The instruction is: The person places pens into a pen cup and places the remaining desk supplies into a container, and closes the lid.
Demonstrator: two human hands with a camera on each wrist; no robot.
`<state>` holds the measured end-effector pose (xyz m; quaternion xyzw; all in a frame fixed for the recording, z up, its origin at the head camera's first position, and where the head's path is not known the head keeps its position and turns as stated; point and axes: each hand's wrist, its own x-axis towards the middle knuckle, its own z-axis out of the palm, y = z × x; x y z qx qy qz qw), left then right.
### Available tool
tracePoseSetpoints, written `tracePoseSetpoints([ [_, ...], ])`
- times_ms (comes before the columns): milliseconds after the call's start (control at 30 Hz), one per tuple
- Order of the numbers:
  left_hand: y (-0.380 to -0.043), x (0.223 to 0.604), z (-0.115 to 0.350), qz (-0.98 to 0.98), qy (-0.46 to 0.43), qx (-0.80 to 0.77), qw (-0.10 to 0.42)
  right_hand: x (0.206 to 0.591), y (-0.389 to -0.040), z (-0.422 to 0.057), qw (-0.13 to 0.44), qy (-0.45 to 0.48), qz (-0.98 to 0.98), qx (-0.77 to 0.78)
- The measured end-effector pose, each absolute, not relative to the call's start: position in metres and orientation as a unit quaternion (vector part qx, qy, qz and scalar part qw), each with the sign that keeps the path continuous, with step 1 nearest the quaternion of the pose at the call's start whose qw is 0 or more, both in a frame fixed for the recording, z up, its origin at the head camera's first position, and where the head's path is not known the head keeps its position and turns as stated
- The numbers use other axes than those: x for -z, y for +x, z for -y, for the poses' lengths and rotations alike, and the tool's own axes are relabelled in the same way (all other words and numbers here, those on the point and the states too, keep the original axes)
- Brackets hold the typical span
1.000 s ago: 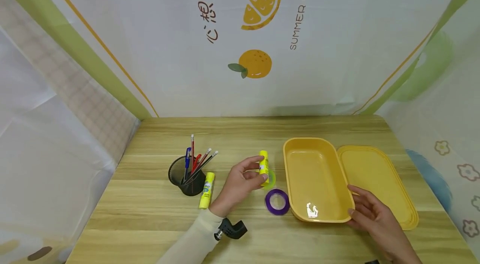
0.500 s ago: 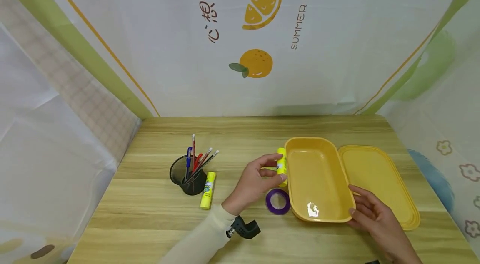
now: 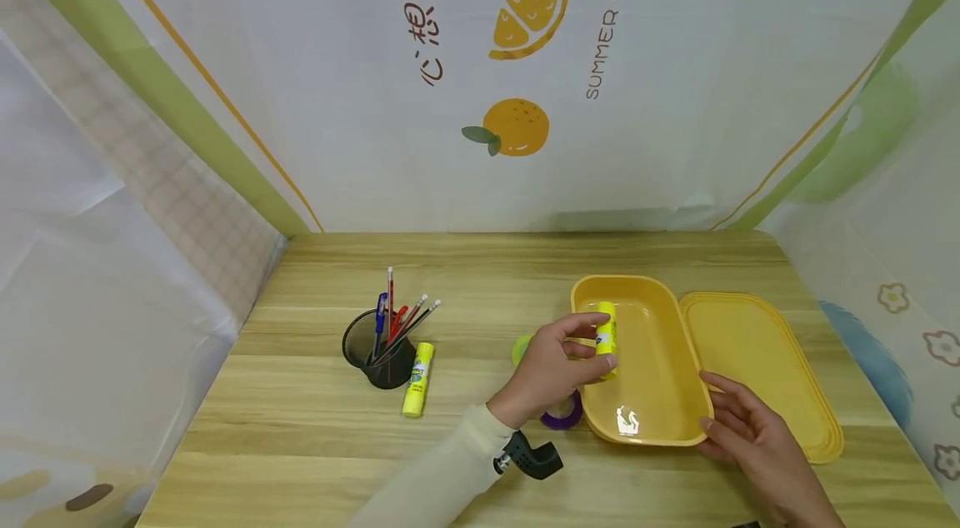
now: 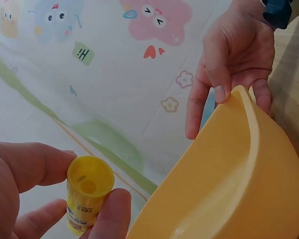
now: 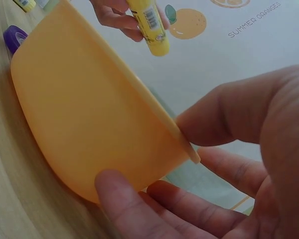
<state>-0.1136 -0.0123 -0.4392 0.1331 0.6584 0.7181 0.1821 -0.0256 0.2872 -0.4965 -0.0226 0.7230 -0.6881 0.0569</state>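
Note:
My left hand (image 3: 551, 366) pinches a yellow glue stick (image 3: 607, 336) between thumb and fingers, holding it upright over the left part of a yellow plastic box (image 3: 651, 353). In the left wrist view the glue stick (image 4: 87, 199) is seen end-on from above, apart from the box wall. My right hand (image 3: 753, 432) grips the box's rim at the near right corner. The right wrist view has the thumb and fingers around that corner of the box (image 5: 89, 114). The box's interior looks bare in the head view.
Right of the box lies its yellow lid (image 3: 765, 378). A purple tape roll (image 3: 564, 415) and a green roll (image 3: 520, 349) sit partly hidden by the left hand. Farther left are a black mesh pen cup (image 3: 392, 368) with pens and pencils and a second glue stick (image 3: 417, 380).
My left hand has carried the glue stick rightward, from beside the box to over its inside. My right hand has stayed on the box's corner.

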Motion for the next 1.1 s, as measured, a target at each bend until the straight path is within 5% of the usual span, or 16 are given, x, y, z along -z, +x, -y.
tracePoseSetpoints([
  [867, -0.114, 0.448, -0.042, -0.716, 0.111, -0.646, 0.241, 0.5, -0.027, -0.288, 0.075, 0.008, -0.726, 0.684],
  [1100, -0.113, 0.448, -0.053, -0.794, 0.137, -0.548, 0.224, 0.499, -0.026, -0.287, 0.072, 0.007, -0.72, 0.69],
])
